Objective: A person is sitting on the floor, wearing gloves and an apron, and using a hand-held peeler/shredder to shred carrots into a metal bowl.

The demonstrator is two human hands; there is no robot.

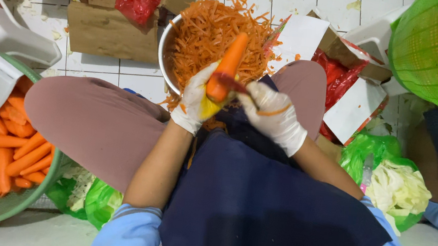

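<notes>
Orange carrot (229,64), gripped in the gloved left hand (197,100) at twelve o'clock over the metal bowl (164,52), is mid-shredding; the right hand (275,118), closed on a peeler, likely needs another downstroke

Bright, even, diffuse light fills the scene, leaving only soft shadows under the legs. Colours are saturated. The white tiled floor (100,70) nears overexposure. Wide-angle distortion bends the green baskets (426,58) at the edges; focus stays fairly sharp throughout.
</notes>
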